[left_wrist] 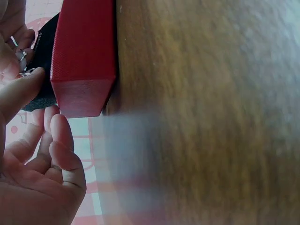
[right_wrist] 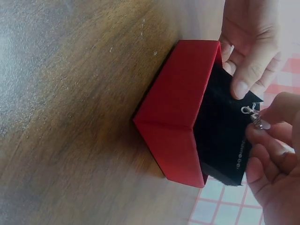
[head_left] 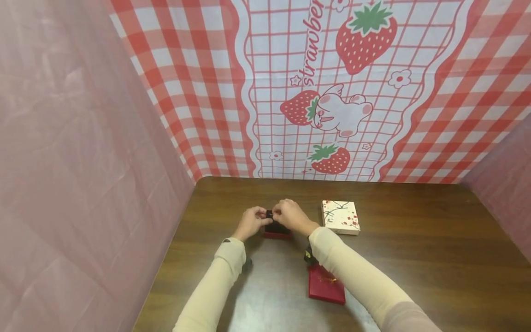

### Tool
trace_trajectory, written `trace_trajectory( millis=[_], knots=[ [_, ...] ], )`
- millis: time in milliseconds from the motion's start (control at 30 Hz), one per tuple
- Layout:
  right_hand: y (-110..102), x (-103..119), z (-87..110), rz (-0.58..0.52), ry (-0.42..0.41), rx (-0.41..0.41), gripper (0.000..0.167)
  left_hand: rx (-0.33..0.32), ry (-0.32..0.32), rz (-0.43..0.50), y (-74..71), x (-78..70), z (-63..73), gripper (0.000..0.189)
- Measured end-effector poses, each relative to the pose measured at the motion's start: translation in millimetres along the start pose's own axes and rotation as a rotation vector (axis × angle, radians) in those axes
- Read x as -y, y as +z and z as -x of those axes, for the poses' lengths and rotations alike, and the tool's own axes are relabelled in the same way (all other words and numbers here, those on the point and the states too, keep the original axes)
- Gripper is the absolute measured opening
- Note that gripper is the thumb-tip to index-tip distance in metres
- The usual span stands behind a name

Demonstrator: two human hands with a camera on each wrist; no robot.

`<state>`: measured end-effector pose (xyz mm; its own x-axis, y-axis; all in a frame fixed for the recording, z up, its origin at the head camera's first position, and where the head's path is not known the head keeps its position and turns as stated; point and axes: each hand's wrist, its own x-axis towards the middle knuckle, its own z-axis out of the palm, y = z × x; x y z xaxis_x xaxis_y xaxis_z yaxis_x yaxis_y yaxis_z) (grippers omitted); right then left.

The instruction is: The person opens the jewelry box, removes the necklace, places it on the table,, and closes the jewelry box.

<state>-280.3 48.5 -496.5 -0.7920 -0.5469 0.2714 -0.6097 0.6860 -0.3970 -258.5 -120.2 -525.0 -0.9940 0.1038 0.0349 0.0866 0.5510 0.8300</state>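
Observation:
A small red box (head_left: 277, 235) stands on the table with a black padded insert (right_wrist: 220, 126) rising tilted out of its open top. My left hand (head_left: 250, 223) grips the insert at one side, its thumb pressed on the black face in the right wrist view. From the other side my right hand (head_left: 292, 216) pinches a silver chain clasp (right_wrist: 256, 119) between thumb and fingers at the insert's edge. A short row of silver links (right_wrist: 239, 154) lies along that edge. Most of the chain is hidden.
Nearer on the table, partly under the right forearm, lies a red lid (head_left: 325, 290) with a gold bow (head_left: 327, 279). Behind the right hand sits a cream box with a floral branch print (head_left: 341, 216). A strawberry-patterned cloth (head_left: 323, 92) hangs along the table's far edge.

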Motion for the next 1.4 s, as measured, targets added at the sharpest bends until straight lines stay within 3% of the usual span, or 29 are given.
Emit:
trace_trajectory(
  millis=[200,733,1400],
  knots=[
    [-2,0,2.0,-0.003,-0.007,-0.007,0.008,-0.012,-0.009,0.079,1.6,1.4,-0.9,0.025],
    [-7,-3,3.4,-0.016,-0.042,-0.022,0.006,-0.003,-0.014,0.160,1.2,0.7,-2.2,0.024],
    [-13,-2,1.1,-0.013,-0.067,-0.066,0.005,-0.041,-0.019,0.193,-1.4,-4.9,-3.9,0.024]
  ],
)
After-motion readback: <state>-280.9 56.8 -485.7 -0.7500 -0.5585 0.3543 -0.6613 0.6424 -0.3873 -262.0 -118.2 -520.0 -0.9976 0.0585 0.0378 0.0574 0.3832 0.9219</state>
